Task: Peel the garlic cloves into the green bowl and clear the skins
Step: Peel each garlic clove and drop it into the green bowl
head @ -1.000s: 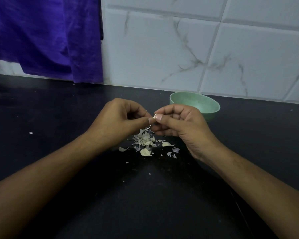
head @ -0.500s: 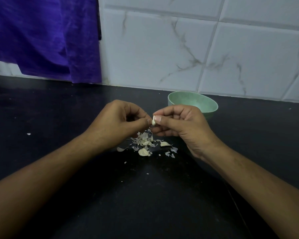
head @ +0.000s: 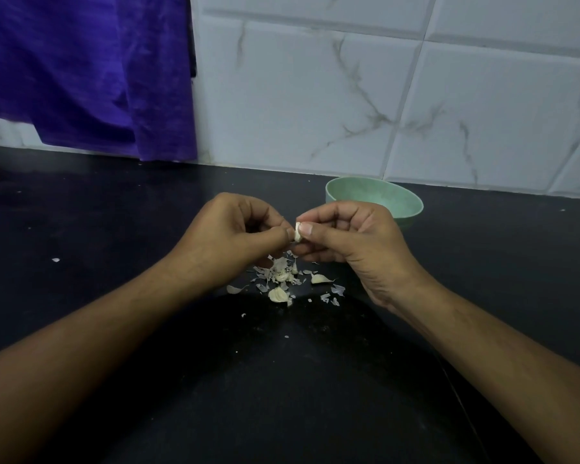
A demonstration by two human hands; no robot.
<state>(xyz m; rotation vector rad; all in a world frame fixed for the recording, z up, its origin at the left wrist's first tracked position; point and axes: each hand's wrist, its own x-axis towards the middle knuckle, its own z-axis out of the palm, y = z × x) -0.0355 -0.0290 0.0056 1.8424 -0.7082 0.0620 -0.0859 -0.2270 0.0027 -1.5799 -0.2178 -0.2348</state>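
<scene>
Both hands meet above the black counter over a small white garlic clove [head: 297, 233]. My left hand [head: 235, 234] and my right hand [head: 349, 239] each pinch it between thumb and fingers, thumbnails almost touching. Directly below lies a heap of papery garlic skins [head: 282, 276] with a few cloves among them, one [head: 278, 295] at the front and one [head: 319, 279] to the right. The green bowl [head: 402, 204] stands behind my right hand, near the wall; its inside is partly hidden by that hand.
A black counter [head: 114, 229] runs back to a white marble-look tiled wall [head: 349, 95]. A purple cloth [head: 81, 68] hangs at the back left. Stray skin flakes lie apart, one at the left [head: 55, 260].
More of the white clove shows between my thumbs than one second ago. Both hands stay in almost the same spot above the skins.
</scene>
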